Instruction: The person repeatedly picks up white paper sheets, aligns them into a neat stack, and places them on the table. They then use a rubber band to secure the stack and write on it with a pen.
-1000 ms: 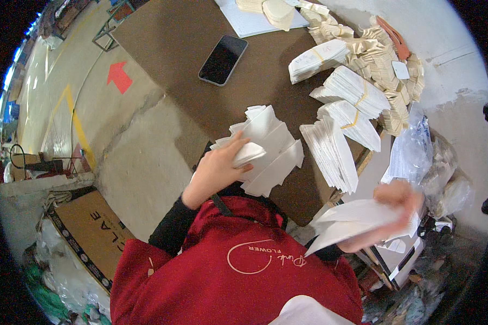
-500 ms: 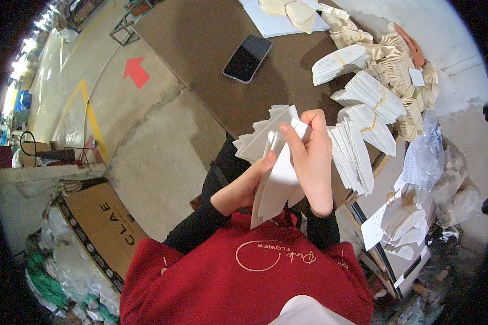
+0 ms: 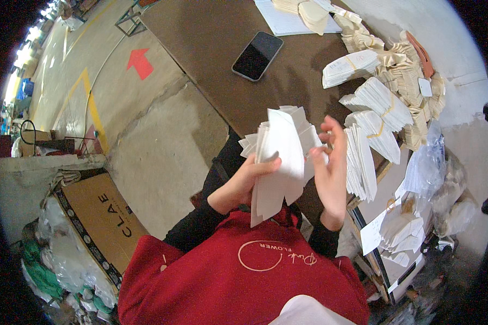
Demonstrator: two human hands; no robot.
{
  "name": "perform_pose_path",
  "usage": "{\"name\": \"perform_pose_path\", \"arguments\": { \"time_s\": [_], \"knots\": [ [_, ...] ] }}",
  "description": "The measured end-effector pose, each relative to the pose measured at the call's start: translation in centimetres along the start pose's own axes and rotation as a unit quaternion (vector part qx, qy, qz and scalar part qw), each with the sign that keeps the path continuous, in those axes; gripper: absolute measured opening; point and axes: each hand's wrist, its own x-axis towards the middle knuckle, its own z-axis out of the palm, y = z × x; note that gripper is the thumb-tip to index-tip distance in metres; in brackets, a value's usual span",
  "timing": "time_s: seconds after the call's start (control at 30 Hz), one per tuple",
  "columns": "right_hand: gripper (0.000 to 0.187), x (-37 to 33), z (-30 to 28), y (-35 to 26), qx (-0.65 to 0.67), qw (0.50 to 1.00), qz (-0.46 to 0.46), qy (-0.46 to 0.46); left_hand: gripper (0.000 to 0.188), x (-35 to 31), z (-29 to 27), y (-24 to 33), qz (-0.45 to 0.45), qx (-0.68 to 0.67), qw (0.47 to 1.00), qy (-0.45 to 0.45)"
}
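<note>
My left hand (image 3: pixel 243 181) grips a thick fanned stack of white paper sheets (image 3: pixel 281 157) in front of my chest, thumb on the front sheet. Beside it, my right hand (image 3: pixel 329 168) has its fingers spread and touches the stack's right edge. Just right of that hand, a row of upright white paper sheets (image 3: pixel 360 162) stands at the edge of the brown table (image 3: pixel 217 38). My sleeves and top are red.
A black phone (image 3: pixel 257 55) lies on the table. Banded bundles of white paper (image 3: pixel 377 100) and tan folded paper pieces (image 3: pixel 406 70) crowd the right side. A cardboard box (image 3: pixel 100 219) and plastic bags sit on the concrete floor at left. More loose papers (image 3: pixel 398 233) fill a box lower right.
My right hand came from the lower right with sheets, added them to the stack, and now rests open-fingered against its right edge. My left hand kept holding the stack.
</note>
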Motion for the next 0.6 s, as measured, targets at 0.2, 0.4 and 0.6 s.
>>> {"name": "perform_pose_path", "arguments": {
  "time_s": [0.2,0.4,0.6],
  "knots": [
    [0.054,-3.2,-1.6,0.8,0.075,0.928,0.268,-0.246,0.068,0.5,-0.6,0.2,0.009,0.007,0.999,0.049],
    [0.036,-2.7,-5.6,2.5,-0.337,0.937,0.087,-0.025,0.088,-1.9,1.4,1.2,-0.040,-0.132,0.985,-0.108],
    [0.044,-2.5,-10.0,0.6,-0.013,0.963,0.222,0.153,0.082,-2.4,-0.7,2.1,0.074,-0.061,0.994,-0.051]
  ]
}}
